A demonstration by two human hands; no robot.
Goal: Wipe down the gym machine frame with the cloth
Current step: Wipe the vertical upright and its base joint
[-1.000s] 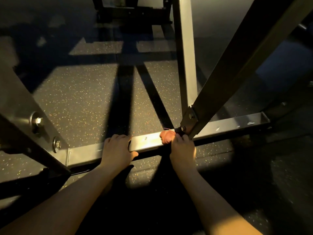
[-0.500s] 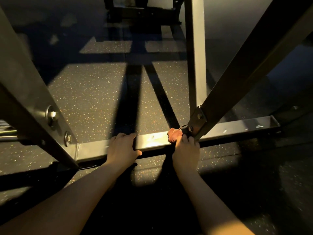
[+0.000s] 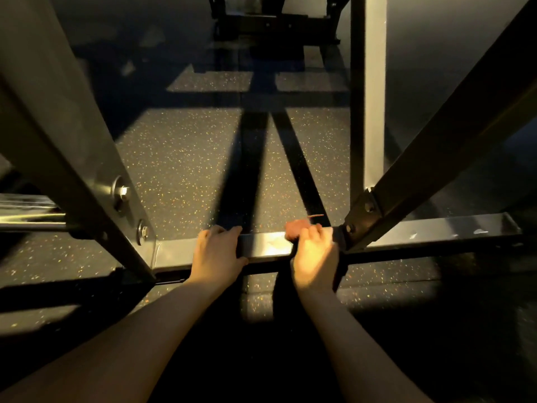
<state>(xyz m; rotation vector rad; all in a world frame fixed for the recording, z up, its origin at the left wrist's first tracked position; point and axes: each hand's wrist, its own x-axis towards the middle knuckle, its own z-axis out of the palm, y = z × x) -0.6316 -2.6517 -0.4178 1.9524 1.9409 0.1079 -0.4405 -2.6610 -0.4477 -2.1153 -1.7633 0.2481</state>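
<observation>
**Cloth wadded into the corner of the low bar**

From the head camera we see the frame (image 3: 58, 141) of the machine standing on a speckled floor (image 3: 189, 170), its low bar (image 3: 267, 244) running across just above that floor. Our left hand (image 3: 216, 253) grips the bar, fingers curled over the far edge and thumb on the near face. We judge it is there to brace us while we lean in low. Our right hand (image 3: 315, 254) is bunched around the reddish cloth (image 3: 294, 227), which pokes out past the knuckles and lies on top of the bar, just beside the bolted joint (image 3: 359, 222) where the slanted strut (image 3: 436, 170) comes down. Holding the cloth wadded small looks meant to reach that tight corner. The bar between the hands shines in a patch of light; whether it is clean we cannot tell. Right of the joint the bar shows pale marks, so we think there is work left there
</observation>
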